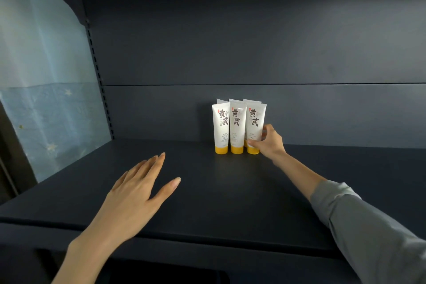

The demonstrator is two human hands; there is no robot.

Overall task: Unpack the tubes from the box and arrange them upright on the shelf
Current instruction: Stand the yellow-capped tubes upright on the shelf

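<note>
While pinching the right tube (253, 122) low on its body, just above the yellow cap: right hand (268, 143), reaching in from the lower right, thumb in front, fingers curled round the far side, grey sleeve (368, 226) further down the arm. Lower left of centre: left hand (138, 189), palm down over the shelf (207, 203), fingers straight and slightly spread, thumb out, holding nothing; contact with the board not clear. Just right of centre, close to the dark back panel (230, 41): front row of three, white with yellow caps, upright and cap-down, touching side by side, namely left tube (220, 127), middle tube (237, 127) and the pinched one. Behind them only the crimped tops of three back tubes (235, 100), so six counted in all. On each front label, large dark brush characters 黄芪, with a small red mark at the label's upper left; smaller print beneath too small to read. Along the left edge of the frame: creased pale blue paper (46, 76) with faint stars.
</note>
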